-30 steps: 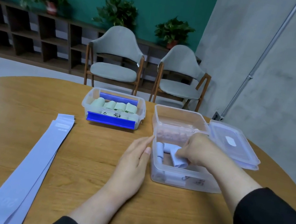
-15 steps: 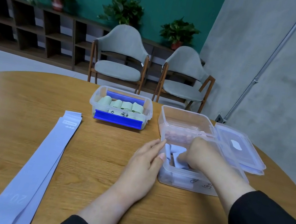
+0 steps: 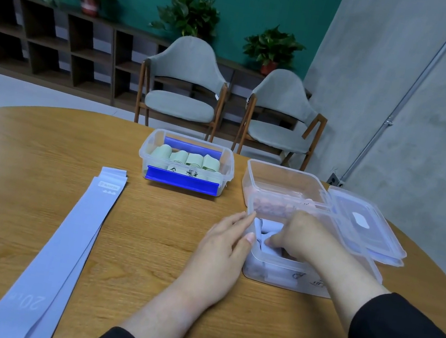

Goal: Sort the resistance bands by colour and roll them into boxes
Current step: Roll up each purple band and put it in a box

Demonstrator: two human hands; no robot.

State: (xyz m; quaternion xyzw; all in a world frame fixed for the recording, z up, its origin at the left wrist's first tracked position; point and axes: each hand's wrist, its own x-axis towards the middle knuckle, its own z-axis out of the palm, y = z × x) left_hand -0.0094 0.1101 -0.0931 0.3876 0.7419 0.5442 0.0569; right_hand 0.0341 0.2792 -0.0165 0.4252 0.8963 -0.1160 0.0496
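Observation:
My right hand (image 3: pixel 300 233) reaches down into the near clear box (image 3: pixel 286 275) and its fingers curl round a rolled lilac band (image 3: pixel 271 225) among other lilac rolls. My left hand (image 3: pixel 221 252) lies flat on the table with straight fingers against the box's left wall. Flat lilac bands (image 3: pixel 63 248) lie stretched out in a stack on the left of the table. A clear box with blue clips (image 3: pixel 183 181) holds several rolled green bands (image 3: pixel 185 158). Behind the near box stands another clear box (image 3: pixel 281 178) with pink rolls inside.
A clear lid (image 3: pixel 365 223) lies to the right of the boxes, partly over the near one. The round wooden table (image 3: pixel 30 144) ends close behind the boxes. Two grey chairs (image 3: pixel 185 87) stand beyond it, with shelves and plants along the green wall.
My right hand has pushed deeper into the near box with the lilac roll. My left hand has stayed against the box's side. The view has shifted slightly.

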